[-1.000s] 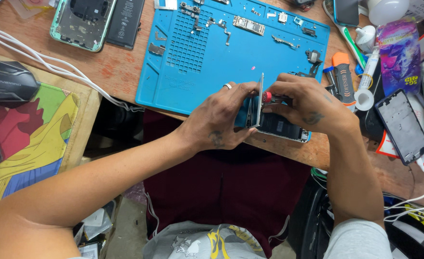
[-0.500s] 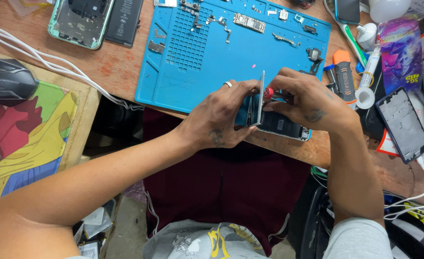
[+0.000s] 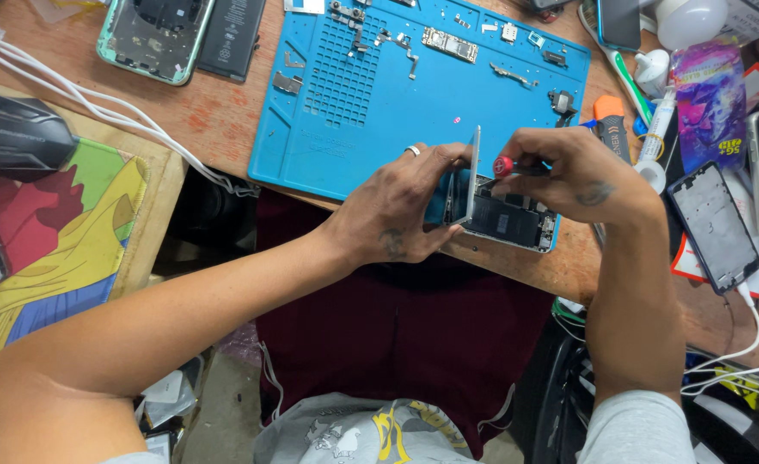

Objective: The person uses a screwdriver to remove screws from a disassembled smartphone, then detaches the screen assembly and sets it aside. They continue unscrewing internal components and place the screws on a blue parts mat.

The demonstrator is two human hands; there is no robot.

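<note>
An opened smartphone (image 3: 508, 222) lies at the near edge of a blue repair mat (image 3: 371, 112), its battery and boards exposed. Its screen panel (image 3: 471, 174) stands lifted upright on edge. My left hand (image 3: 397, 210), a ring on one finger, holds that raised panel and steadies the phone body. My right hand (image 3: 569, 172) grips a small red-tipped screwdriver (image 3: 510, 166) pointed down into the phone's upper interior.
Small parts and a circuit board (image 3: 448, 43) lie on the mat. A gutted green phone shell (image 3: 152, 34) and a black battery (image 3: 232, 26) sit at the far left. White cables (image 3: 96, 107), a black mouse (image 3: 14, 133), a phone frame (image 3: 713, 225) and tubes crowd the wooden bench.
Both hands stay on the phone with the screen panel held up. The view has shifted only slightly; the screwdriver hand barely moves.
</note>
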